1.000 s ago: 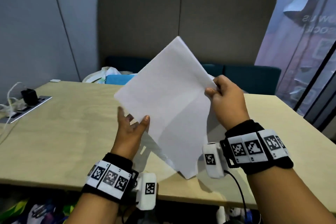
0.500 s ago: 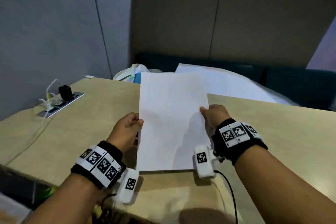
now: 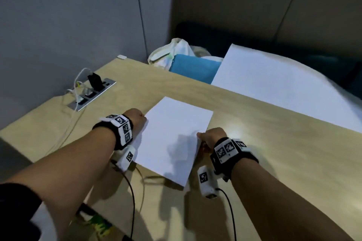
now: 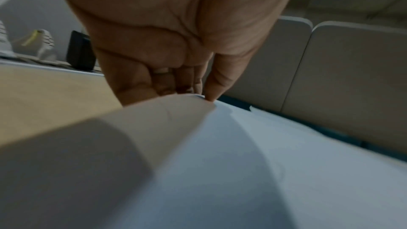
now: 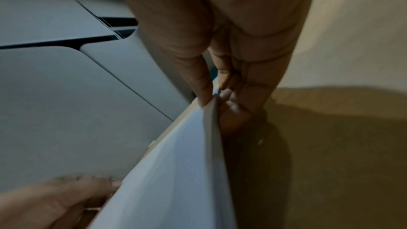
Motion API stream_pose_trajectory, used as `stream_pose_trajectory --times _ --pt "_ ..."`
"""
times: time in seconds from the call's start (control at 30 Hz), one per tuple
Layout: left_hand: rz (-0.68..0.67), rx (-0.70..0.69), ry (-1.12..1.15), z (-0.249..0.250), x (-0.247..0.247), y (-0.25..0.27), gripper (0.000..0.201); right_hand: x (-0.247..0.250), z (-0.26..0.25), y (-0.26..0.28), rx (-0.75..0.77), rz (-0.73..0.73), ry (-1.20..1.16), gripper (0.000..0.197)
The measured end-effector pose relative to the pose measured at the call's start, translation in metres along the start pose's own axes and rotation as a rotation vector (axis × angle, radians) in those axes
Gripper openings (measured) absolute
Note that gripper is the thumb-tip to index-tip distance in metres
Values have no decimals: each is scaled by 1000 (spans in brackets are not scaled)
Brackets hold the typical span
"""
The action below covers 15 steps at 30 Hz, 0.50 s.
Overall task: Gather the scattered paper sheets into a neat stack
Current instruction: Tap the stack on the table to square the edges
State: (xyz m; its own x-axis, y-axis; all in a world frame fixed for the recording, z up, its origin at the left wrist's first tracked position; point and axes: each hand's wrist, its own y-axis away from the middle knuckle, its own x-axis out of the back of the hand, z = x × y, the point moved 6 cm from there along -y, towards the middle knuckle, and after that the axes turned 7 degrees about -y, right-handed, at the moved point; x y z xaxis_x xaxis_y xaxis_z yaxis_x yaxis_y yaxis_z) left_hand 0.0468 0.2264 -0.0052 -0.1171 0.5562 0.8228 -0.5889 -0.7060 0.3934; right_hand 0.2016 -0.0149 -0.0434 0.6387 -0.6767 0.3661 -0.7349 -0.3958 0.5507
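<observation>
A stack of white paper sheets (image 3: 172,137) is held low over the wooden table (image 3: 274,143), its near corner casting a shadow on the wood. My left hand (image 3: 140,121) pinches the stack's left edge, thumb on top and fingers curled under the paper (image 4: 220,163). My right hand (image 3: 210,138) pinches the right edge between thumb and fingers, with the sheets (image 5: 176,163) seen edge-on in the right wrist view. A large white sheet (image 3: 284,84) lies at the table's far right, overhanging the far edge.
A power strip (image 3: 92,94) with a black adapter and white cables is set into the table at the far left. A white bag (image 3: 176,51) and a blue item (image 3: 194,68) sit behind the table's far edge. Grey panels stand behind.
The stack, held upright and tilted a second ago, was squared up and has come down nearly flat over the table. Both hands kept hold of its edges and moved lower.
</observation>
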Motion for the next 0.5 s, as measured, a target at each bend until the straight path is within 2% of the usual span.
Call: stream_pose_trajectory --times 0.13,0.23,0.27,0.3,0.37,0.43,0.5 --pt "2 44 -94 -8 0 -8 31 -19 6 -6 -95 -4 82 26" --pt "19 38 -84 -18 0 -14 28 -21 10 -12 -92 42 84 48" --pt "10 33 -73 -19 0 -14 17 -21 10 -11 -94 61 94 53" --pt "1 26 -63 -21 -1 -16 15 -21 9 -10 -92 76 99 57" --pt "-50 22 -93 -18 -3 -15 20 -20 5 -9 -88 81 127 56" --pt "-66 13 -173 -17 -7 -16 42 -19 1 -9 -75 79 196 49" --pt "-42 18 -237 -16 -12 -16 54 -20 -3 -9 -33 72 278 44"
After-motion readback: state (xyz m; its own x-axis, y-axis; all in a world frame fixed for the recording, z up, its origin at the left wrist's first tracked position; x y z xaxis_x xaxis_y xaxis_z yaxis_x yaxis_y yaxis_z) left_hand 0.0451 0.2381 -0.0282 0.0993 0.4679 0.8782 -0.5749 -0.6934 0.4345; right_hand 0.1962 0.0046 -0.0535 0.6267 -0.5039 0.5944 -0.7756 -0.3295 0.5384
